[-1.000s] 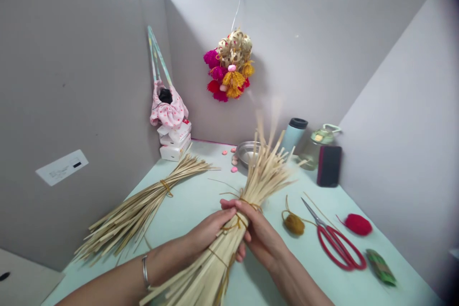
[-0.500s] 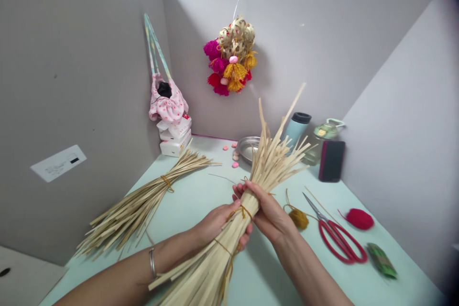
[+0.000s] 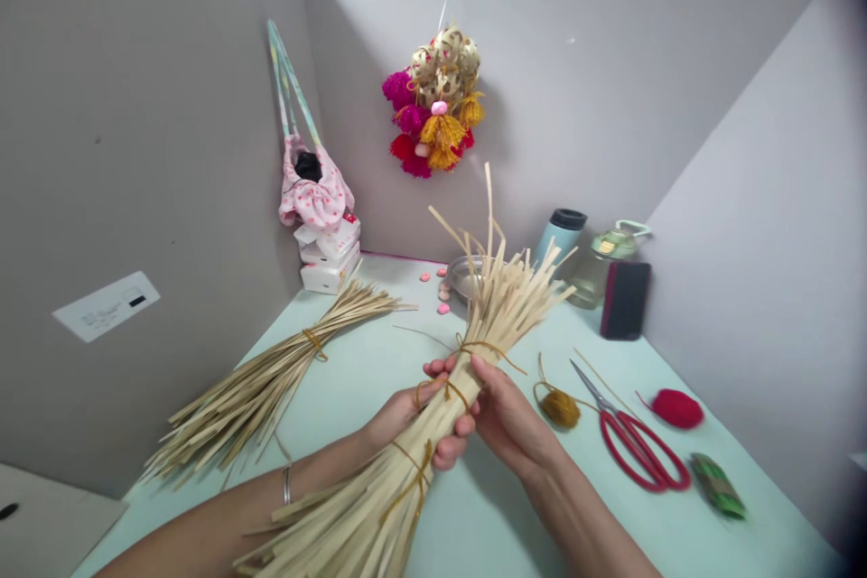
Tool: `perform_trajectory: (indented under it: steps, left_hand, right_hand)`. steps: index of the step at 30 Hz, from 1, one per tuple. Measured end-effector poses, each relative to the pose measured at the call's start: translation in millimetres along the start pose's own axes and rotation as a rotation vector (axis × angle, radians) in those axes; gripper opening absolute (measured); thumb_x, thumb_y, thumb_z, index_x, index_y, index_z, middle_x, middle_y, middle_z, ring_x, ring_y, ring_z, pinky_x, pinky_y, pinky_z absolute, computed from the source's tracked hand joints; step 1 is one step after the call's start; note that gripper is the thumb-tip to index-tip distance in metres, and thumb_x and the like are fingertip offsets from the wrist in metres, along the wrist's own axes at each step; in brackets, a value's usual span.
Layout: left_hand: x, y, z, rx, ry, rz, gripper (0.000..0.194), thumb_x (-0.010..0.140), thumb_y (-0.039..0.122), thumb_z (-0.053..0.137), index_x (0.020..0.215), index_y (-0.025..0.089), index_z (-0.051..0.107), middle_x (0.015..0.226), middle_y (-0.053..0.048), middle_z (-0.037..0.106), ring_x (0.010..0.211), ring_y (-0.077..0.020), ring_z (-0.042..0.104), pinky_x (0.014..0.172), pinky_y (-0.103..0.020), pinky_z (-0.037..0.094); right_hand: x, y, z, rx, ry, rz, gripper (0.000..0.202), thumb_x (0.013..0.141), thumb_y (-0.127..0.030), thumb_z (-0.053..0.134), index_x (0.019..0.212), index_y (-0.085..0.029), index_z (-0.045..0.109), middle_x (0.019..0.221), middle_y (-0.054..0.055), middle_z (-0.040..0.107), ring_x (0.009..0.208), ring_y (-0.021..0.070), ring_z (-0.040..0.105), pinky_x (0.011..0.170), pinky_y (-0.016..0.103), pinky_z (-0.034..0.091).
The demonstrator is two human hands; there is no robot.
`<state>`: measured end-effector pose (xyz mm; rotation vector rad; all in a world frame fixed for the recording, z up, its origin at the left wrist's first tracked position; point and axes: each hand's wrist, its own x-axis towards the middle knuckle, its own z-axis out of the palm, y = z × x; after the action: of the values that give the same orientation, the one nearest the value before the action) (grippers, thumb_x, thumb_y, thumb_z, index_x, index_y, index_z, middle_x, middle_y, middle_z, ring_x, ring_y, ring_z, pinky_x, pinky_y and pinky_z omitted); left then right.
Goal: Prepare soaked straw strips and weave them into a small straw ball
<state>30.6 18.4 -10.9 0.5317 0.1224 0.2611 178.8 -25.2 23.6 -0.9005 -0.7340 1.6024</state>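
Note:
A bundle of pale, flat straw strips slants across the middle, its frayed top pointing away from me. Mustard yarn binds it at several places, with bows and loose ends showing. My left hand wraps round the bundle from the left and below, fingertips coming out on the right side. From the right, my right hand grips it just under the top tie, thumb on the front. A second tied straw bundle lies on the table to the left.
Right of my hands lie a mustard yarn ball, red-handled scissors, red yarn and green yarn. Behind stand a metal bowl, a blue tumbler, a green bottle and a phone. Pompoms hang on the back wall.
The held bundle has turned in my hands, so its top tie and long stray strips show differently. My right hand has shifted slightly lower along it, and the top tie is now uncovered.

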Motion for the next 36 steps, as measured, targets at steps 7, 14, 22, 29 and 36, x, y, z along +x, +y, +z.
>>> perform_trajectory:
  steps: [7,14,22,29,36]
  left_hand:
    - [4.2,-5.2,-3.4,-0.018,0.018,-0.025,0.037,0.083,0.043,0.066,0.100,0.010,0.065,0.074,-0.001,0.056,0.047,-0.0070,0.043,0.045,-0.023,0.023]
    - [4.6,-6.0,-2.8,-0.013,0.037,-0.055,0.036,0.083,0.044,0.066,0.099,0.012,0.065,0.072,0.000,0.054,0.048,-0.0073,0.042,0.046,-0.023,0.021]
    - [1.6,-9.1,-0.1,0.015,0.079,-0.018,0.047,0.080,0.054,0.065,0.100,0.012,0.063,0.072,0.001,0.056,0.047,-0.0082,0.045,0.045,-0.022,0.028]
    - [3.3,-14.7,11.7,0.345,0.345,-0.038,0.056,0.086,0.068,0.046,0.080,0.013,0.056,0.059,-0.002,0.055,0.043,-0.0124,0.050,0.043,-0.024,0.034]
    - [4.7,-16.9,12.9,0.339,0.360,-0.025,0.054,0.080,0.069,0.056,0.092,0.016,0.052,0.072,-0.001,0.059,0.046,-0.0113,0.053,0.042,-0.022,0.036]
  right_hand:
    - [3.5,-1.4,-1.5,0.032,0.099,-0.040,0.033,0.074,-0.048,0.078,0.083,-0.016,0.078,0.098,0.008,0.077,0.085,0.0199,0.066,0.083,0.033,0.052]
    - [8.8,-2.0,-6.7,0.085,0.163,-0.059,0.030,0.073,-0.045,0.080,0.079,-0.016,0.078,0.093,0.008,0.078,0.090,0.0212,0.067,0.093,0.035,0.050]
    - [5.7,-2.0,-4.1,0.107,0.147,-0.036,0.036,0.070,-0.048,0.082,0.087,-0.017,0.077,0.104,0.008,0.077,0.103,0.0222,0.066,0.093,0.033,0.051]
    - [9.9,13.6,-5.7,0.133,0.208,0.069,0.019,0.067,-0.032,0.083,0.071,-0.017,0.072,0.083,0.005,0.076,0.079,0.0185,0.069,0.073,0.028,0.055]
    - [10.1,2.0,-7.7,0.190,0.273,0.052,0.012,0.070,-0.025,0.080,0.072,-0.018,0.071,0.081,0.005,0.075,0.084,0.0202,0.070,0.072,0.028,0.055]
